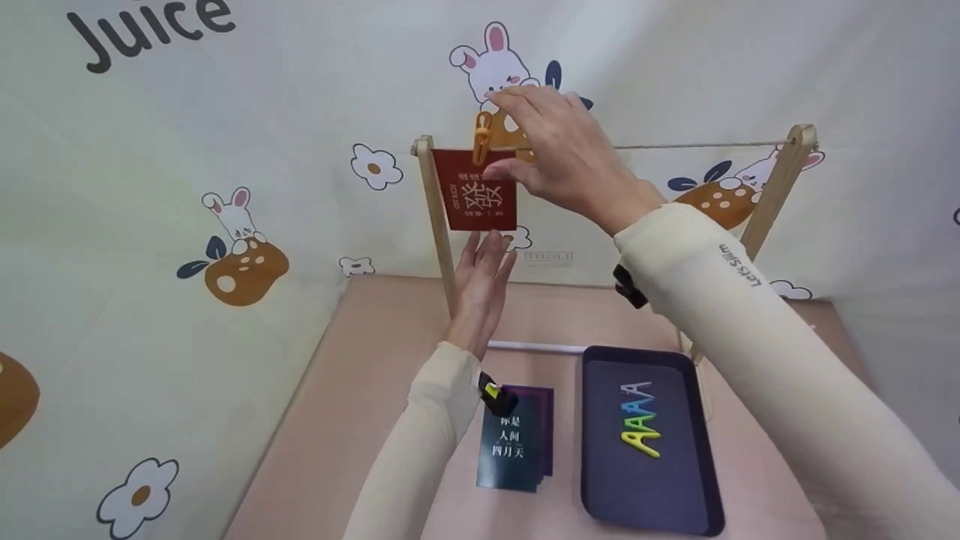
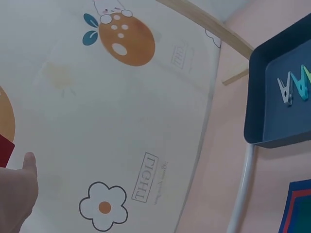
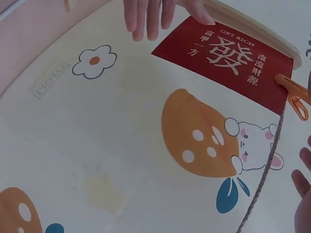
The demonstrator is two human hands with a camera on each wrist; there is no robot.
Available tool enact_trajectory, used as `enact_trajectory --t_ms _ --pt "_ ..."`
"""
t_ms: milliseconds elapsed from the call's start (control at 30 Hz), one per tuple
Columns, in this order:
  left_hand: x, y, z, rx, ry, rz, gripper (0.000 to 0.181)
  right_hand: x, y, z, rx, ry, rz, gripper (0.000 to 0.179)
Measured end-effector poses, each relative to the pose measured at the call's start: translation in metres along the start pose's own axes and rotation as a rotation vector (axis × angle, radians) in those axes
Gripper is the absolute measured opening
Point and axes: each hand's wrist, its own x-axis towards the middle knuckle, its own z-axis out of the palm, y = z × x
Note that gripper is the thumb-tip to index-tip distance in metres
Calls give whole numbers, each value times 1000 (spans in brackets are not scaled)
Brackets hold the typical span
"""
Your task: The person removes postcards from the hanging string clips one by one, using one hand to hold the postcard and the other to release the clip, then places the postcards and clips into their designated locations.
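Note:
A red card (image 1: 465, 214) with pale characters hangs from the rope (image 1: 690, 144) near its left end. An orange clothespin (image 1: 481, 142) clips its top edge to the line. My left hand (image 1: 480, 292) is just below the card, fingers straight and pointing up, fingertips at its bottom edge. In the right wrist view the left thumb (image 3: 201, 12) overlaps the card's corner. To the right of the clothespin is my right hand (image 1: 566, 150), fingers spread from the thumb and gripping nothing. Its thumb overlaps the card in the head view, and the right wrist view shows its fingers apart from the clothespin.
Wooden posts (image 1: 776, 195) hold up the rope over a pink table (image 1: 315, 405). On the table are a dark tray (image 1: 652, 510) with several colored clothespins (image 1: 640, 444) and a small stack of cards (image 1: 508, 469). A white bar (image 1: 536, 346) joins the stand's base. Printed cloth hangs behind.

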Motion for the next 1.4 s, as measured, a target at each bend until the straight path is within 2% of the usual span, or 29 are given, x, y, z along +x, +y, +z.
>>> enact_trajectory --t_ms 233,500,633,767,967,1133,1400 --pt "1 -4 1 -37 40 70 64 15 -8 0 93 -160 246 74" --pt "2 -3 0 -133 102 65 53 26 -18 4 161 -200 363 71" --pt "1 -2 -2 -158 140 55 43 28 -22 7 218 -190 403 65" --pt "0 -2 -4 -150 169 45 33 28 -24 10 281 -139 419 55" --pt "0 -5 -10 -154 171 55 23 26 -27 12 381 -78 444 32" --pt "-1 -6 -13 -133 173 40 29 26 -29 13 367 -46 425 24" --pt "-5 -8 -15 -113 160 26 33 22 -26 17 354 41 342 18"
